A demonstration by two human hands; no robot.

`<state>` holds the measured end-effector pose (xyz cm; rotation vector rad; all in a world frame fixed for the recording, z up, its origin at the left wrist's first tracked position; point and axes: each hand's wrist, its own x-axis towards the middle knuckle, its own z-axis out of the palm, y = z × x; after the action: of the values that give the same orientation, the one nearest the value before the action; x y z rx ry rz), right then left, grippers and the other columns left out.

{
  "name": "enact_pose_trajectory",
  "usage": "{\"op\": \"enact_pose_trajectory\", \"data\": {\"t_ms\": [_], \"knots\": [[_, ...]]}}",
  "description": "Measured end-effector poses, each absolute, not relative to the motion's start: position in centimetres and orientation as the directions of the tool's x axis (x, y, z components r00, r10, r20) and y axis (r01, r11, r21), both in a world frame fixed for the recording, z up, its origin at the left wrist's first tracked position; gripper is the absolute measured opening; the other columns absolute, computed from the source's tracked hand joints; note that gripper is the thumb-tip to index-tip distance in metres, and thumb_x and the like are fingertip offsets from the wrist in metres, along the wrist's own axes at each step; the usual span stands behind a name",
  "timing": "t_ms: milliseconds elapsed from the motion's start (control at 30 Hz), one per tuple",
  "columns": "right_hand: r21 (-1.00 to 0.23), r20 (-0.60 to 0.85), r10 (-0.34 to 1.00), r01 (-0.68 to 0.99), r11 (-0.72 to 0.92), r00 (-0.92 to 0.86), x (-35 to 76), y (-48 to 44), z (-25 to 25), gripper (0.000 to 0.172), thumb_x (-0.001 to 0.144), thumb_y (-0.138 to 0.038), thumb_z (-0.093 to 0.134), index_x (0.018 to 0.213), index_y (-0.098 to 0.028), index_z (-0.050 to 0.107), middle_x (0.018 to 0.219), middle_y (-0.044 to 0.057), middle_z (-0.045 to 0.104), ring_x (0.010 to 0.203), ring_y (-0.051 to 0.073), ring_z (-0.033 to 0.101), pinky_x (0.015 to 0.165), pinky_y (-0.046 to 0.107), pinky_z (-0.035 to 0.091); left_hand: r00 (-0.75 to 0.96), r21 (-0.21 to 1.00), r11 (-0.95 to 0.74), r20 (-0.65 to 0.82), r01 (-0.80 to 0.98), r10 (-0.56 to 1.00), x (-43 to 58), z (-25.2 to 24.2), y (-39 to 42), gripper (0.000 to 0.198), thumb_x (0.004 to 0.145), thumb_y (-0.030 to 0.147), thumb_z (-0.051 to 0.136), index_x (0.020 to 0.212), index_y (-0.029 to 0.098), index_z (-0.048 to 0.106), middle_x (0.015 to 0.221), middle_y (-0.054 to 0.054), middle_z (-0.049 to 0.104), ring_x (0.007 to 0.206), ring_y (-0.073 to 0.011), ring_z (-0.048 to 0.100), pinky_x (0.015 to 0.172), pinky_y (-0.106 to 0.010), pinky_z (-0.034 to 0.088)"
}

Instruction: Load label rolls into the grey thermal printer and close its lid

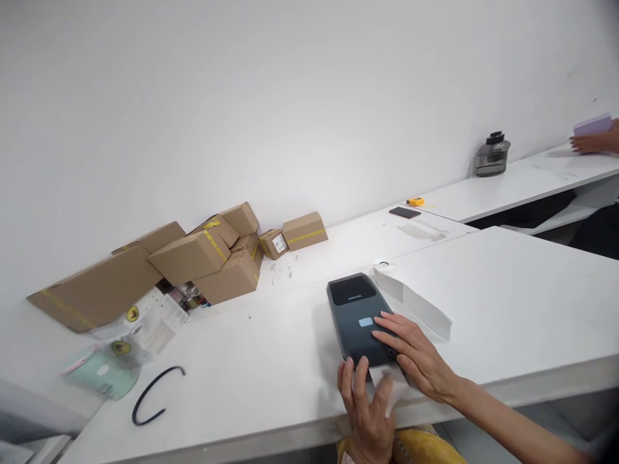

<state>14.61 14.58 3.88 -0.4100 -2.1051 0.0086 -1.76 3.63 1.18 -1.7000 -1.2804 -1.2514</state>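
A dark teal label printer [348, 322] lies at a slant near the table's front edge. Fingers stretched and lying flat, my right hand [420, 354] rests on the printer's top right side. My left hand [365, 412] is at its front end, some fingertips against the front edge. A white paper label [396, 380] sticks out from the front; my left index finger presses on it, and the thumb seems hidden beneath. Behind the printer, a folded white paper strip [416, 303] trails right, beside a small white roll [383, 264].
Cardboard boxes [193, 254] are piled against the wall at left. Nearer are plastic-wrapped packets [149, 322], a mint-green bag [104, 372] and a black curved band [145, 393]. A phone [405, 212], yellow tape measure [414, 202] and grey container [492, 158] sit further back. Another person's hand [597, 140] holds a purple box.
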Motion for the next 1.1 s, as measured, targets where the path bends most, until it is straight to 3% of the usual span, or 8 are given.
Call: {"op": "enact_pose_trajectory", "data": {"t_ms": [133, 267, 467, 600, 700, 767, 900, 1100], "knots": [[-0.257, 0.825, 0.357, 0.272, 0.927, -0.437, 14.4, 13.9, 2.9, 0.049, 0.104, -0.029, 0.038, 0.152, -0.031, 0.049, 0.153, 0.006, 0.055, 0.147, 0.028, 0.045, 0.118, 0.052, 0.043, 0.035, 0.075, -0.222, 0.891, 0.972, 0.454, -3.0, 0.9, 4.4, 0.051, 0.101, 0.039, 0.052, 0.144, 0.010, 0.053, 0.149, -0.023, 0.053, 0.153, -0.0317, 0.033, 0.115, -0.048, 0.046], [-0.357, 0.858, 0.408, 0.208, 0.911, -0.313, 13.3, 13.4, 2.1, 0.048, 0.103, -0.025, 0.037, 0.148, -0.030, 0.054, 0.150, 0.007, 0.057, 0.147, 0.029, 0.045, 0.121, 0.055, 0.039, 0.121, 0.040, -0.292, 0.851, 0.955, 0.512, -3.9, 2.0, 5.6, 0.067, 0.100, 0.054, 0.048, 0.150, 0.010, 0.046, 0.148, -0.021, 0.056, 0.150, -0.0314, 0.040, 0.121, -0.051, 0.039], [-0.397, 0.888, 0.424, 0.167, 0.903, -0.180, 12.0, 13.3, 1.2, 0.047, 0.102, -0.018, 0.036, 0.141, -0.028, 0.060, 0.143, 0.008, 0.062, 0.142, 0.028, 0.049, 0.120, 0.057, 0.039, 0.092, 0.084, -0.347, 0.883, 0.934, 0.460, -4.0, 2.6, 6.1, 0.049, 0.100, 0.039, 0.055, 0.141, 0.014, 0.054, 0.137, -0.017, 0.064, 0.144, -0.0306, 0.048, 0.113, -0.049, 0.049], [-0.419, 0.873, 0.447, 0.169, 0.892, -0.197, 12.0, 13.1, 1.7, 0.045, 0.103, -0.019, 0.035, 0.137, -0.029, 0.062, 0.141, 0.008, 0.063, 0.141, 0.027, 0.050, 0.119, 0.057, 0.040, 0.064, 0.079, -0.278, 0.880, 0.957, 0.470, -3.1, 2.5, 4.8, 0.041, 0.099, 0.034, 0.057, 0.136, 0.015, 0.058, 0.136, -0.016, 0.063, 0.141, -0.0304, 0.050, 0.109, -0.049, 0.052], [-0.458, 0.848, 0.490, 0.187, 0.869, -0.203, 12.1, 12.9, 2.2, 0.042, 0.104, -0.023, 0.035, 0.134, -0.028, 0.063, 0.136, 0.009, 0.065, 0.137, 0.028, 0.053, 0.116, 0.057, 0.042, 0.043, 0.052, -0.224, 0.917, 0.973, 0.397, -1.8, 2.3, 3.1, 0.026, 0.100, 0.032, 0.057, 0.119, 0.019, 0.068, 0.124, -0.013, 0.066, 0.127, -0.0284, 0.056, 0.102, -0.047, 0.054], [-0.479, 0.835, 0.514, 0.201, 0.855, -0.198, 12.1, 12.8, 2.3, 0.041, 0.105, -0.026, 0.034, 0.134, -0.028, 0.062, 0.134, 0.009, 0.066, 0.134, 0.029, 0.054, 0.114, 0.058, 0.043, 0.016, 0.067, -0.224, 0.938, 0.972, 0.347, -0.9, 2.3, 2.1, 0.015, 0.099, 0.021, 0.057, 0.101, 0.021, 0.071, 0.110, -0.010, 0.066, 0.111, -0.0244, 0.059, 0.095, -0.042, 0.054], [-0.483, 0.827, 0.525, 0.223, 0.847, -0.202, 12.0, 12.9, 2.5, 0.039, 0.106, -0.032, 0.031, 0.132, -0.030, 0.060, 0.133, 0.008, 0.067, 0.131, 0.028, 0.056, 0.110, 0.056, 0.046, -0.003, 0.088, -0.248, 0.947, 0.965, 0.322, 0.1, 2.8, 1.7, 0.023, 0.092, 0.003, 0.057, 0.082, 0.021, 0.068, 0.090, -0.006, 0.064, 0.093, -0.0206, 0.057, 0.086, -0.037, 0.052], [-0.476, 0.809, 0.544, 0.296, 0.828, -0.222, 12.1, 12.8, 3.6, 0.040, 0.105, -0.037, 0.032, 0.128, -0.030, 0.064, 0.127, 0.007, 0.069, 0.125, 0.028, 0.060, 0.102, 0.051, 0.050, 0.013, 0.094, -0.296, 0.940, 0.951, 0.341, 0.1, 3.5, 1.9, 0.024, 0.090, 0.002, 0.057, 0.078, 0.020, 0.065, 0.075, -0.002, 0.060, 0.079, -0.0172, 0.056, 0.078, -0.032, 0.052]]}}
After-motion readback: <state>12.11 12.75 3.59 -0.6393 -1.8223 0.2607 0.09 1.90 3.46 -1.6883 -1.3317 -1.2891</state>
